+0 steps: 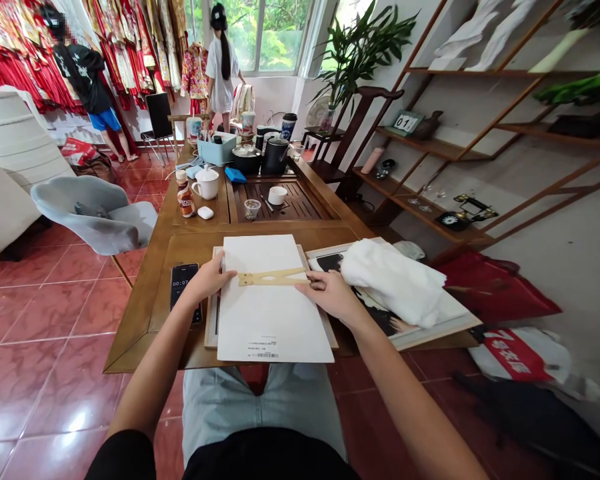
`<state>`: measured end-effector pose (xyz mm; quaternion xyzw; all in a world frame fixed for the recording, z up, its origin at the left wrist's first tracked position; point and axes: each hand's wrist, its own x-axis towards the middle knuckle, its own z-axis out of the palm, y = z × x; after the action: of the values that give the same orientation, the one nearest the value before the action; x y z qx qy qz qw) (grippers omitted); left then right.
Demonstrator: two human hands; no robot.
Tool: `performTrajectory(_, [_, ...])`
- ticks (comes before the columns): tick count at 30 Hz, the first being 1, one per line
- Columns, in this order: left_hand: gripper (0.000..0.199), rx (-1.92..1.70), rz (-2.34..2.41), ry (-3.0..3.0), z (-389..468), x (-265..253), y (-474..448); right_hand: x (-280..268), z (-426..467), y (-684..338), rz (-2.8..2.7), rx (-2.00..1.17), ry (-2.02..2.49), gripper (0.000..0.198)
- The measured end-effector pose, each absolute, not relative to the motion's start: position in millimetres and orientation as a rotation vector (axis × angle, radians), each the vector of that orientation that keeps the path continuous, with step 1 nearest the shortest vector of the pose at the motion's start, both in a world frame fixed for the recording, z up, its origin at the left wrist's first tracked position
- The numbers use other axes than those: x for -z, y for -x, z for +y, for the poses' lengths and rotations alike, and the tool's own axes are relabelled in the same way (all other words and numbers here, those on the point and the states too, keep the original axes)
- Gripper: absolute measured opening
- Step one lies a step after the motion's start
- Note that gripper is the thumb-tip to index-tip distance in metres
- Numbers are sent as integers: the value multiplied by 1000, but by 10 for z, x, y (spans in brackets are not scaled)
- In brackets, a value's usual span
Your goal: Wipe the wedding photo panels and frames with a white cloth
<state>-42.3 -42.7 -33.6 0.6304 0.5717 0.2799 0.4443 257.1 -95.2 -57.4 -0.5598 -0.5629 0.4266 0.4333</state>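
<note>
A white board (270, 320) with small print and a barcode at its near end lies on a light wooden picture frame (211, 333). Across the board rests a flat, pale tan A-shaped piece (245, 279), its narrow end to the left and its two legs pointing right. My left hand (211, 277) grips the board's left edge, the thumb on top by the narrow end. With the fingers of my right hand (330, 293), I hold the leg ends; the exact grip is partly hidden. A second frame (430, 333) with a dark picture and a white cloth (393, 280) lies to the right.
A phone (184, 277) lies beside my left forearm. Farther back stand a bottle (185, 193), a lidded white cup (206, 182) and a tea tray (305, 208). Shelves (440, 153) line the right wall; a chair (90, 213) stands left. Two people are in the background.
</note>
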Motion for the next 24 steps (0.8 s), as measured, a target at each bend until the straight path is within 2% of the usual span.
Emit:
performTrajectory(3, [55,-689,1433,-1544,-436,329,408,563,-956,-2554,-1435,-965,1389,39])
performTrajectory(8, [63,-679,1492,-1548,-425,346,405,529,-974,-2507,-1518,-850,1403,26])
performTrajectory(11, [66,-670,1532,-1570,-415,356,409,537,-978,-2486,-1567,-808,1433,28])
performTrajectory(18, [58,-716,1508,-1521,-433,340,398,613,-941,-2498,-1663,-654,1548,31])
performTrajectory(24, [62,-693,1544,-1548,-441,307,384,659,-913,-2564,-1730,-549,1607,28])
